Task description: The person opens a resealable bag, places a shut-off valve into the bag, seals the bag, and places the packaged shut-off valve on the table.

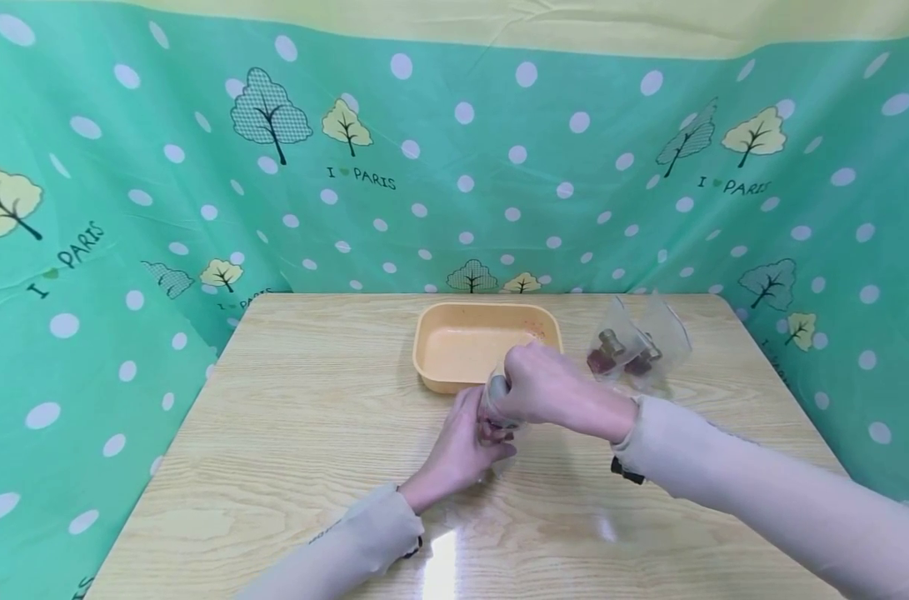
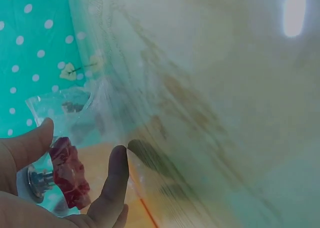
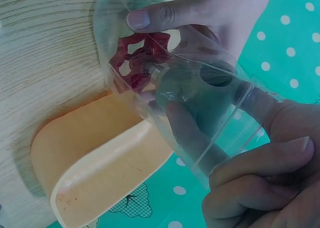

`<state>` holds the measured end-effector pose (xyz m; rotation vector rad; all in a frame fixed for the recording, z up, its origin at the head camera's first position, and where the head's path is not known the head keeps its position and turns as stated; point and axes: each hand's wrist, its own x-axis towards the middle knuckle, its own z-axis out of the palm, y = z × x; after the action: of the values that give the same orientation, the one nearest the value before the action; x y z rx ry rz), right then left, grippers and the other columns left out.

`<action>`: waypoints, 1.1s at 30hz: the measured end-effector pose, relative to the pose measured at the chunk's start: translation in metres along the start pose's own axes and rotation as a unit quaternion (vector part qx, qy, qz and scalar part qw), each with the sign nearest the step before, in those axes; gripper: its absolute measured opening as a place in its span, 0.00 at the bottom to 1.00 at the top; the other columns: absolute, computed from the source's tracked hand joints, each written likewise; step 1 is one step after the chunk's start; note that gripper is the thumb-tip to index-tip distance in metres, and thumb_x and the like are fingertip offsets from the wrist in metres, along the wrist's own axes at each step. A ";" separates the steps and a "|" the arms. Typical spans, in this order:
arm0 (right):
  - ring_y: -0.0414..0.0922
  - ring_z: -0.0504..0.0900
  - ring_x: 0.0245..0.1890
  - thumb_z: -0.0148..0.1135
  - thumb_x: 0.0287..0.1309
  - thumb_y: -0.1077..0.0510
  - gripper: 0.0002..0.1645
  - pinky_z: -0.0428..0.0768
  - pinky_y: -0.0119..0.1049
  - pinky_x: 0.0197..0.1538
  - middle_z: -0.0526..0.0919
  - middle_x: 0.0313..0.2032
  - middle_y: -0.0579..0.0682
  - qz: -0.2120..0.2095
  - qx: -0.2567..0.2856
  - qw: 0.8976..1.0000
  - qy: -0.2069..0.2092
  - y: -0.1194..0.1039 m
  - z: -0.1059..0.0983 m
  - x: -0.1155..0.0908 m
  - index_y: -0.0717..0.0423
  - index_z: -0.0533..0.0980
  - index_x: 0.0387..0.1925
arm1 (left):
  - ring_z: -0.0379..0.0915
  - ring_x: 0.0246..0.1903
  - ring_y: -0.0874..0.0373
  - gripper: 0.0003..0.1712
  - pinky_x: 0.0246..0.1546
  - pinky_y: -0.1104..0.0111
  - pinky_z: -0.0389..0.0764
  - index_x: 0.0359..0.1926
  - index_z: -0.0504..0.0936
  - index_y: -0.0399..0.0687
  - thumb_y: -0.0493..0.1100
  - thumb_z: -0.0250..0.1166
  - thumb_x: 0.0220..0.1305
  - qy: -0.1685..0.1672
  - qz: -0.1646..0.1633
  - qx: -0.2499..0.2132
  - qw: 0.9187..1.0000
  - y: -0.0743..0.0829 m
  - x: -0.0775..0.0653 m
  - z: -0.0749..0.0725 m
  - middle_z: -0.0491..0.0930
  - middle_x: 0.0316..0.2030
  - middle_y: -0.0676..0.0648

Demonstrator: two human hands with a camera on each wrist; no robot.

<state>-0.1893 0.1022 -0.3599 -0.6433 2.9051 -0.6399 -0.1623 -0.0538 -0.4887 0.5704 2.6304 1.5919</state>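
Note:
A valve [image 3: 192, 100] with a red handwheel [image 3: 134, 62] sits inside a clear zip bag [image 3: 105, 30], in front of the tray. My left hand [image 1: 460, 440] holds the bag from outside at the handwheel end, its thumb lying across the plastic in the right wrist view. Through the bag's mouth reach the thumb and index finger of my right hand [image 1: 546, 385], which pinch the grey-green valve body. The right hand's other fingers are curled outside the bag. In the left wrist view the red handwheel lies between left thumb and fingers, and plastic film blurs much of the scene.
Just behind the hands stands a light orange tray [image 1: 426, 367] with small reddish marks at its right end. To its right, two clear bags [image 1: 621, 321] [image 1: 673, 333] each hold a valve with a red handwheel. A green dotted curtain [image 1: 439, 167] encloses the wooden table [image 1: 289, 417].

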 end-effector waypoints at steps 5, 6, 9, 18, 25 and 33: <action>0.36 0.54 0.12 0.59 0.48 0.62 0.23 0.53 0.31 0.15 0.54 0.09 0.37 0.014 -0.016 1.000 -0.003 0.000 0.004 0.002 0.46 0.58 0.08 | 0.70 0.61 0.49 0.44 0.66 0.52 0.73 0.67 0.72 0.42 0.35 0.83 0.50 0.009 0.004 0.029 1.000 0.000 0.000 0.000 0.70 0.61 0.44; 0.37 0.54 0.13 0.59 0.47 0.62 0.23 0.53 0.31 0.15 0.54 0.09 0.37 0.015 -0.017 1.000 -0.004 0.000 0.005 0.002 0.47 0.58 0.09 | 0.69 0.61 0.49 0.44 0.66 0.52 0.73 0.67 0.72 0.42 0.36 0.83 0.50 0.011 0.004 0.038 0.999 0.000 0.001 0.000 0.71 0.61 0.45; 0.37 0.55 0.12 0.59 0.50 0.62 0.23 0.53 0.32 0.15 0.54 0.09 0.38 0.020 -0.019 1.000 -0.011 0.001 0.008 0.003 0.47 0.58 0.09 | 0.69 0.61 0.49 0.44 0.65 0.51 0.72 0.67 0.72 0.43 0.37 0.83 0.50 0.011 0.002 0.057 0.998 -0.001 0.000 0.000 0.71 0.60 0.45; 0.38 0.62 0.12 0.59 0.45 0.60 0.17 0.58 0.33 0.15 0.63 0.10 0.40 0.043 -0.039 0.997 -0.043 0.002 0.014 0.008 0.47 0.62 0.11 | 0.71 0.59 0.49 0.42 0.64 0.51 0.74 0.67 0.72 0.42 0.38 0.81 0.51 -0.001 0.000 0.070 0.998 -0.001 0.001 -0.003 0.72 0.59 0.44; 0.40 0.64 0.14 0.58 0.45 0.59 0.15 0.60 0.34 0.16 0.66 0.13 0.43 0.052 -0.061 0.995 -0.058 0.002 0.018 0.012 0.48 0.63 0.12 | 0.72 0.60 0.47 0.41 0.66 0.51 0.74 0.67 0.71 0.40 0.38 0.79 0.55 -0.001 0.006 0.066 0.998 -0.003 0.003 -0.002 0.72 0.61 0.41; 0.42 0.66 0.15 0.60 0.45 0.59 0.14 0.63 0.36 0.17 0.69 0.14 0.44 0.059 -0.072 0.994 -0.065 0.003 0.022 0.016 0.49 0.65 0.13 | 0.71 0.61 0.46 0.43 0.67 0.50 0.73 0.70 0.70 0.39 0.42 0.80 0.56 -0.001 -0.011 0.043 0.999 -0.003 0.004 -0.001 0.72 0.62 0.40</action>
<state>-0.2006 0.0894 -0.3810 -0.5035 2.8593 -0.3639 -0.1673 -0.0545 -0.4902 0.5447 2.7051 1.4785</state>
